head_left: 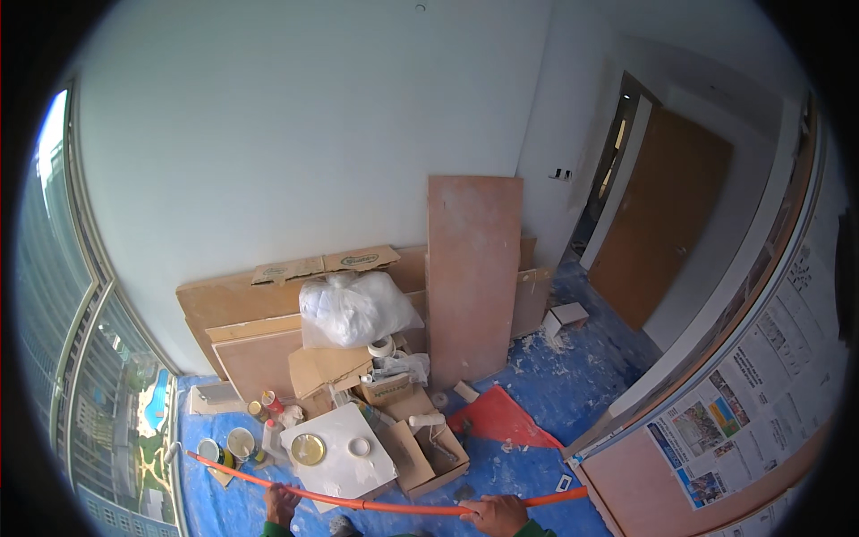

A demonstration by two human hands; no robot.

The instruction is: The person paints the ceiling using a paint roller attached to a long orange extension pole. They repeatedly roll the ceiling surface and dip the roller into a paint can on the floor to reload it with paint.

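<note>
A long orange pole (394, 507) lies across the lower part of the view, bent by the lens. My left hand (282, 504) grips it left of the middle, fingers wrapped round it. Farther right, my right hand (498, 515) is closed on the same pole near its right end. At the pole's left end, by the window, is a small white roller head (173, 452). Just beyond my left hand lies a white board (344, 447), bearing a round gold-coloured lid (308, 449) and a roll of tape (359, 447).
Blue sheeting (501, 465) covers the floor. Open paint cans (242, 443) stand at left, near the window (125, 403). Beyond are a cardboard box (416, 456), a stuffed plastic bag (358, 309) and leaning boards (474, 277). A newspaper-covered panel (734, 421) borders the right; a brown door (662, 215) stands behind.
</note>
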